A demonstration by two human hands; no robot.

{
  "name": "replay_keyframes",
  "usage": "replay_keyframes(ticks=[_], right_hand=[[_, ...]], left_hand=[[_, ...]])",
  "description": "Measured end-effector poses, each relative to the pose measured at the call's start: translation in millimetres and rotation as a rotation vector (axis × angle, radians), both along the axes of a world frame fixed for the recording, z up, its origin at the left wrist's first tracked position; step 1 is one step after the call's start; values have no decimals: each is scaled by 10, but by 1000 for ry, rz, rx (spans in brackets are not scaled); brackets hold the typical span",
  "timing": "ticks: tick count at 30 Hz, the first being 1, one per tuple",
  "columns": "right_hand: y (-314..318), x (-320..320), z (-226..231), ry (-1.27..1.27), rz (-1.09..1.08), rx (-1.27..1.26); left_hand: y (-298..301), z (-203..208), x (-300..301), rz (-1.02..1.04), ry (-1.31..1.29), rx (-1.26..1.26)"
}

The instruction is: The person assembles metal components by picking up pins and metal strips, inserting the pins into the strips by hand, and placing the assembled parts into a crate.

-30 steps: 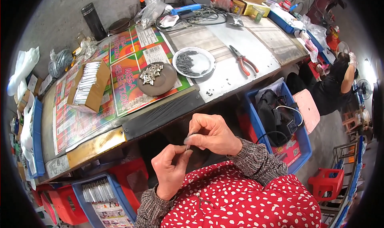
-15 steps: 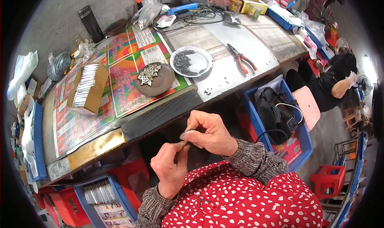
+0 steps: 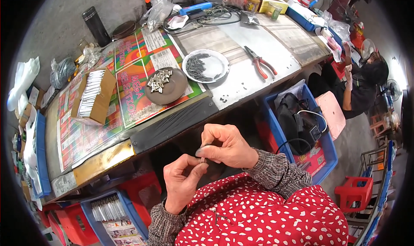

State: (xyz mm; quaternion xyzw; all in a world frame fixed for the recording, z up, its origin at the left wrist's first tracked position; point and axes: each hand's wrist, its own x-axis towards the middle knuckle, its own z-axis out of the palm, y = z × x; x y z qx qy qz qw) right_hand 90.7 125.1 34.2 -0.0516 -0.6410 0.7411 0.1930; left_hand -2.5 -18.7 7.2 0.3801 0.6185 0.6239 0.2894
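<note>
In front of the bench edge, my left hand [image 3: 183, 179] pinches a small, slim piece [image 3: 202, 159] upright between thumb and forefinger; its kind is too small to tell. Just above it, my right hand [image 3: 228, 146] has thumb and forefinger pressed together, and whatever sits between them is hidden. Nearest on the bench is a brown dish [image 3: 172, 93] bearing a heap of short silvery metal pieces [image 3: 159, 80]. Beside it a white plate [image 3: 220, 65] carries many thin dark grey strips [image 3: 197, 67].
Red-handled pliers [image 3: 261, 64] lie on the bench right of the plate. A cardboard box [image 3: 103, 95] of white packets stands at left. Below the bench are a blue crate [image 3: 325, 170] with a black bag and another blue bin [image 3: 88, 209]. A co-worker [image 3: 362, 86] sits at far right.
My hands have drawn slightly apart, baring the slim piece at my left fingertips. The co-worker's arms have risen toward the bench.
</note>
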Motion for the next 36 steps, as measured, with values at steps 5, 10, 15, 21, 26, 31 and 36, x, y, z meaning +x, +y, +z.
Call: replay_keyframes(ticks=[5,10,15,21,26,31,36], right_hand=[[-87,-103,-80,41,-236,147],[-58,-67,-14,-43,-132,-26],[4,-23,-39,-69,0,-59],[-50,-114,-177,119,-248,284],[-43,-48,-55,-57,-53,-82],[29,-7,-71,-66,-2,-102],[72,14,-49,-42,-51,-87]], left_hand=[[160,23,103,330,718,121],[110,-16,74,288,478,63],[14,23,19,50,48,-53],[154,1,105,354,712,99],[31,-20,19,151,222,-19],[-6,3,4,47,-122,-29],[-22,-12,4,35,-148,-38]])
